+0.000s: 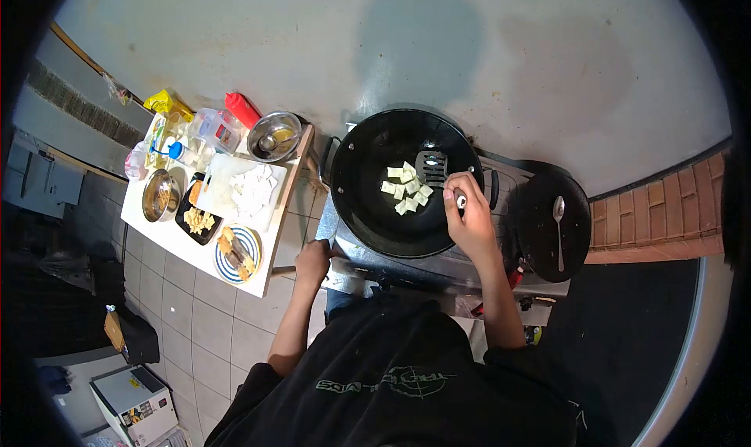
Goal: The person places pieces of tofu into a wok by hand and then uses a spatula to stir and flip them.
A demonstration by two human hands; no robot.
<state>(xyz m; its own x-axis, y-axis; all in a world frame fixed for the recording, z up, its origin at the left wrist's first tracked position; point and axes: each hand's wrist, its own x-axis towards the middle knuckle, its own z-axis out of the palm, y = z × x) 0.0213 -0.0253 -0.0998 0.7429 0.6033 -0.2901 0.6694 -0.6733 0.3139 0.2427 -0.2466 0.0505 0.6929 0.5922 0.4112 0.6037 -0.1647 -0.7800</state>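
Note:
A large black wok (368,220) sits on the metal stove (356,251). Pale cubes (405,187) lie in a group near its middle. My right hand (469,212) is closed around the handle of a slotted spatula (432,168), whose flat head rests inside the wok just right of the cubes. My left hand (314,262) is closed at the stove's front left edge, below the wok; what it grips, if anything, is hidden.
Left of the stove, a white table (254,281) holds a cutting board (274,204) with white pieces, a striped plate (222,269), metal bowls (274,128), a black tray (185,226) and a red bottle (242,109). A spoon (559,228) lies on a round black surface (540,228) at right.

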